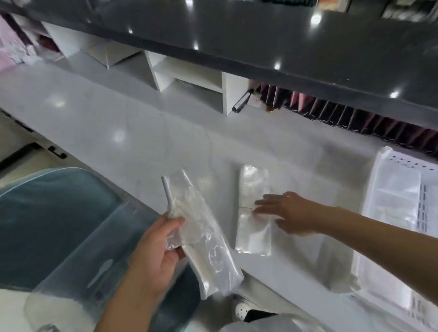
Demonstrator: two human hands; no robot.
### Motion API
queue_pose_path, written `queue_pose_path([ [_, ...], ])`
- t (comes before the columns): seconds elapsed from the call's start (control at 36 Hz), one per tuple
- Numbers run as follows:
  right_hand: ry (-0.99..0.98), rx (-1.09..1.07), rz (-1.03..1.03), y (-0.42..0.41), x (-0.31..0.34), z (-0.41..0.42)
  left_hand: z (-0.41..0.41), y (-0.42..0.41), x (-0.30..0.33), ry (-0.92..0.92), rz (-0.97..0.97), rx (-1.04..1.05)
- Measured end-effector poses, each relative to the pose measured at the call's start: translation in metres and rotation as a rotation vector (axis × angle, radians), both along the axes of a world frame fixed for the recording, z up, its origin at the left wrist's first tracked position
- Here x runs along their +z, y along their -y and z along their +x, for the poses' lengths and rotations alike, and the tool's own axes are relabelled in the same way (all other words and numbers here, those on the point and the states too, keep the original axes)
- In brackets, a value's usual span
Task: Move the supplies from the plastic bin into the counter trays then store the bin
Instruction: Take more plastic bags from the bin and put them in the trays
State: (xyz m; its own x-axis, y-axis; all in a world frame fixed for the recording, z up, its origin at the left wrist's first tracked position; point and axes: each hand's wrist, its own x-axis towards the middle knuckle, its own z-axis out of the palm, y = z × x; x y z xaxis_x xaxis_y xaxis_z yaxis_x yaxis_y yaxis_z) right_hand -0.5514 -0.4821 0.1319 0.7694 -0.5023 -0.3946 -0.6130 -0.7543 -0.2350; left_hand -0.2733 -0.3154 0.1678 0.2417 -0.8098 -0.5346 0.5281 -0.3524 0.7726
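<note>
Holding a clear plastic bin at lower left of the frame, tucked under your left arm by the look of it; blurred, so exact support unclear. Your left hand grips a packet of clear bags, thumb curled over its near edge, packet tilted and off the counter. Center: a second packet of clear bags lies flat on the white counter. Your right hand is flat, fingers straight, fingertips touching that packet's right edge. Right of frame: a white perforated tray on the counter, holding flat clear packets.
</note>
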Motion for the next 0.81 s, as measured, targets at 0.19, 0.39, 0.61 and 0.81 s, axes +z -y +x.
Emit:
queue_pose_path([
  [0.19,0.523,-0.623,0.460,0.015,0.026,-0.003,-0.026,0.055,0.009,0.118,0.125,-0.134],
  [0.39,0.729,-1.176,1.014,0.021,0.027,-0.015,-0.064,0.128,-0.001,0.229,0.218,-0.314],
  [0.61,0.752,-1.220,1.177,0.014,0.017,-0.012,-0.090,0.159,-0.010,0.236,0.264,-0.384],
  [0.81,0.811,-1.181,1.225,0.016,0.015,-0.015,-0.100,0.155,-0.014,0.112,0.230,-0.426],
])
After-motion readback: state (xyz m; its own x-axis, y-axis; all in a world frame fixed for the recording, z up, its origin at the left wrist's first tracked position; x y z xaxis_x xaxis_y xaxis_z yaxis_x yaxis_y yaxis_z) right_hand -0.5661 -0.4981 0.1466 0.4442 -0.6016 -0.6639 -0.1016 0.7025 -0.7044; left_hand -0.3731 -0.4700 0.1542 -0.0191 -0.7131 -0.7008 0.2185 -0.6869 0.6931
